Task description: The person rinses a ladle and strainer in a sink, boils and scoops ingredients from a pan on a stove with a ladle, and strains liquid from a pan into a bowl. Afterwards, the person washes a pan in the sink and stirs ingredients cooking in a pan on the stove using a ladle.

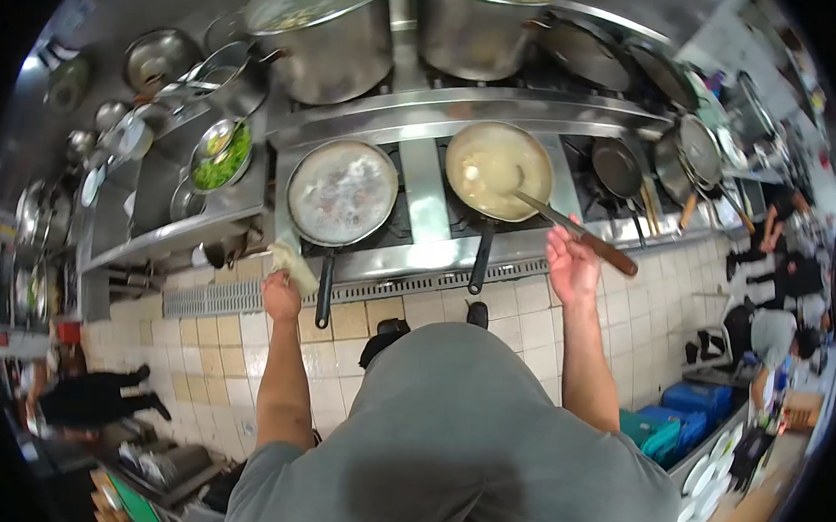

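My left hand (281, 294) is closed on a pale cloth (293, 267), just left of the black handle of a pan (342, 193) with cloudy, bubbling liquid. My right hand (574, 265) is at the wooden handle of a ladle (578, 233), palm turned up and fingers partly curled. The ladle's bowl rests in a second pan (498, 171), which holds a creamy pale liquid with a small white lump in it. Both pans sit on the stove, their handles pointing towards me.
Two large pots (329, 47) stand behind the pans. A bowl of chopped greens (222, 164) is at the left. A small dark pan (616, 167) and more cookware are on the right. Blue crates (696, 401) stand lower right. Other people are at both far sides.
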The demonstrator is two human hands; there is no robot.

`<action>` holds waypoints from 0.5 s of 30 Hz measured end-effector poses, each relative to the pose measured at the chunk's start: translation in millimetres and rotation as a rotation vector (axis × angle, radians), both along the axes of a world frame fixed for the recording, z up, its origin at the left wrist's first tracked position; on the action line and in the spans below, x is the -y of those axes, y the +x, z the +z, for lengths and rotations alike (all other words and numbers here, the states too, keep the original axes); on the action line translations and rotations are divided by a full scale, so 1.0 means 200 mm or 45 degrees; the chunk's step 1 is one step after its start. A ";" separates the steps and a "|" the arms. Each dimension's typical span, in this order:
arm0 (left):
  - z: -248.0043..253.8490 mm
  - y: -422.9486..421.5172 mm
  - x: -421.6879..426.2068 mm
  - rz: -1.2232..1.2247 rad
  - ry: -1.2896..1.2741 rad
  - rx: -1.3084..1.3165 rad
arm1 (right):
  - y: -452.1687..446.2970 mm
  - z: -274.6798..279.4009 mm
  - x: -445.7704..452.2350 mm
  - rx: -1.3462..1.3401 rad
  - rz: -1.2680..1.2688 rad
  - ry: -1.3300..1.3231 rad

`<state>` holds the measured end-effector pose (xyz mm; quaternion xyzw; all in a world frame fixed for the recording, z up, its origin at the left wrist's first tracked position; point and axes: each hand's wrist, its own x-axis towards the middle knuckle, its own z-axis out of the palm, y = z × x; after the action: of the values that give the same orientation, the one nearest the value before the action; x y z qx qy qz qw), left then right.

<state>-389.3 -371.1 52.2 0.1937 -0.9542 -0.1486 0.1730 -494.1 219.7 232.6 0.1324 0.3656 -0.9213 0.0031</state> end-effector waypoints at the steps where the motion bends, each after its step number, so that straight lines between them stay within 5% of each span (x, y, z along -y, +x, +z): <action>1: -0.04 -0.03 0.02 -0.076 -0.007 0.135 | -0.01 0.04 0.04 -0.002 -0.131 0.185; 5: 0.02 -0.08 -0.01 -0.031 -0.028 0.237 | -0.06 -0.10 0.09 0.239 -0.345 0.883; 11: 0.02 -0.05 0.22 -0.333 0.401 0.190 | 0.04 0.00 0.30 0.046 -0.499 0.914; 13: 0.22 -0.01 0.20 -0.070 0.784 -0.036 | 0.10 0.03 0.32 -0.146 -0.418 1.119; 15: 0.19 0.01 0.34 -0.056 0.791 -0.076 | 0.17 0.15 0.35 -0.155 -0.413 1.281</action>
<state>-387.8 -438.8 91.0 0.2122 -0.8616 -0.4423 0.1303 -460.7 149.3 262.0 0.1185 0.7367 -0.6267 -0.2246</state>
